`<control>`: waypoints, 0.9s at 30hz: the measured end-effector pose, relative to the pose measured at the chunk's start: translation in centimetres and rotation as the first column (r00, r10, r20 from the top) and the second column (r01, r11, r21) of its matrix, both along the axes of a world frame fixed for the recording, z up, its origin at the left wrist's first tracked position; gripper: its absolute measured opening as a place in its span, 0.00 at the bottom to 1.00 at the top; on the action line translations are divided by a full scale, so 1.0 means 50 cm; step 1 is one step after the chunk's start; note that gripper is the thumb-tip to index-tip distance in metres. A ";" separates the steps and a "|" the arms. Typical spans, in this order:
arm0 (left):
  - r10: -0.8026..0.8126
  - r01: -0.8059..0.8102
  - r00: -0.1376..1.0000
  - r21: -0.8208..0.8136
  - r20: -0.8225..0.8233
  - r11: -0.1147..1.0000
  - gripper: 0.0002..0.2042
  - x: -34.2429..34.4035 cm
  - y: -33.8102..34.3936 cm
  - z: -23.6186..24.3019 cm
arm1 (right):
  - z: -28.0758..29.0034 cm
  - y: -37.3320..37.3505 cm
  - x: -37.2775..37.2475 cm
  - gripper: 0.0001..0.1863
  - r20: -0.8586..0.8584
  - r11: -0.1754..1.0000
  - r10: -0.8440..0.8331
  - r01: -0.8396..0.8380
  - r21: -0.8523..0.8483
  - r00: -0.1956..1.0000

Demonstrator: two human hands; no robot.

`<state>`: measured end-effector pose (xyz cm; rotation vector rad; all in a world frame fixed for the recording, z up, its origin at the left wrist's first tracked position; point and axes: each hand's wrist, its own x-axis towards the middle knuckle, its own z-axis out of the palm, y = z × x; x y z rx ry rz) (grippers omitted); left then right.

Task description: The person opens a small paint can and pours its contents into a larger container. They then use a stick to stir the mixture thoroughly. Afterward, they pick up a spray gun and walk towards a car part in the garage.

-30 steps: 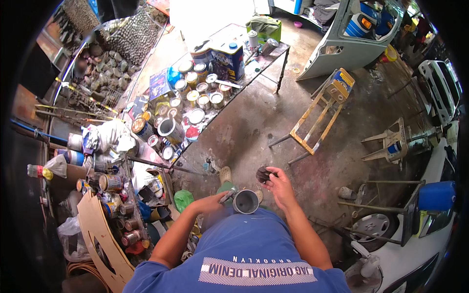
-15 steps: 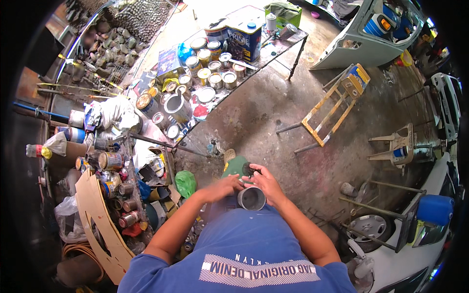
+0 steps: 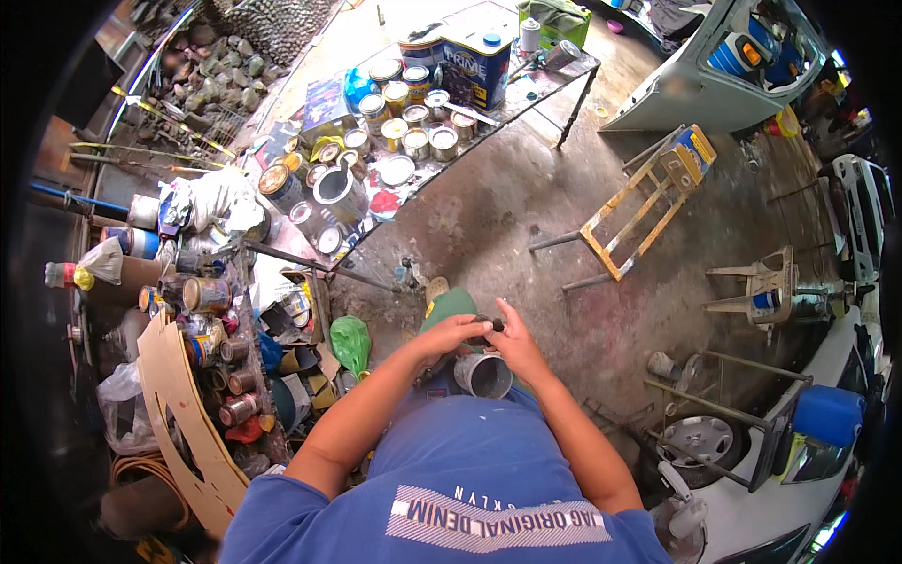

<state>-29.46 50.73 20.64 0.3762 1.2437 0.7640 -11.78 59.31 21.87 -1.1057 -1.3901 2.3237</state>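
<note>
In front of my belly, my left hand (image 3: pixel 455 335) and my right hand (image 3: pixel 515 346) meet at a small dark piece (image 3: pixel 494 324). The left fingertips pinch its near side. My right fingers close round it from the other side, with one finger sticking up. What kind of part it is, I cannot make out. Just below the hands is a grey round cup (image 3: pixel 487 376), its open mouth tilted toward me and its inside grey. Whether the cup is joined to the dark piece or held by hidden fingers does not show.
Ahead left, a paint-stained table (image 3: pixel 413 195) bears several open paint cans (image 3: pixel 443 143) and a large dark blue tin (image 3: pixel 477 70). A yellowed stool frame (image 3: pixel 601 246) stands right. Cans and a cut board (image 3: pixel 178 423) crowd my left, near a green bag (image 3: pixel 350 346).
My left hand has moved up and right, from beside the cup to the dark piece, where its fingers now close. The cup has tilted slightly. My right hand has shifted a little.
</note>
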 end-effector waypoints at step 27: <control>0.189 -0.197 0.971 0.048 0.144 0.979 0.08 -0.008 0.011 0.008 | -0.018 0.027 0.031 0.05 -0.122 0.882 -0.340 0.271 -0.387 0.932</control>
